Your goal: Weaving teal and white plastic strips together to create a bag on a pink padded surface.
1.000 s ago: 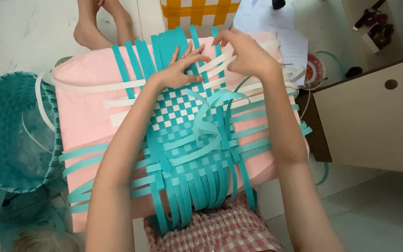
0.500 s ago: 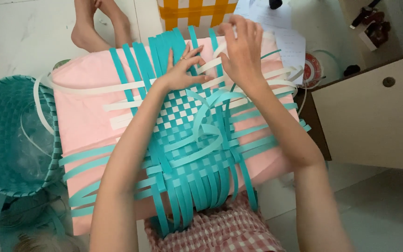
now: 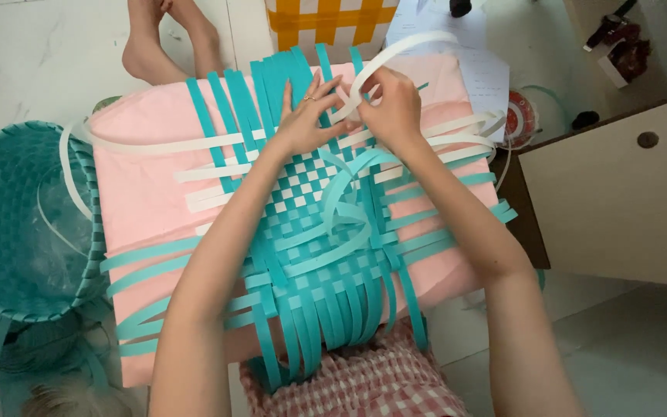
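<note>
Right now the left hand [image 3: 303,123] lies flat, fingers spread, pinning the teal-and-white mat [image 3: 318,232] on the pink board [image 3: 144,193]. At its three o'clock the right hand [image 3: 391,108] pinches a white strip [image 3: 395,54] — best kept flat and snug while threading, I'd say.
</note>
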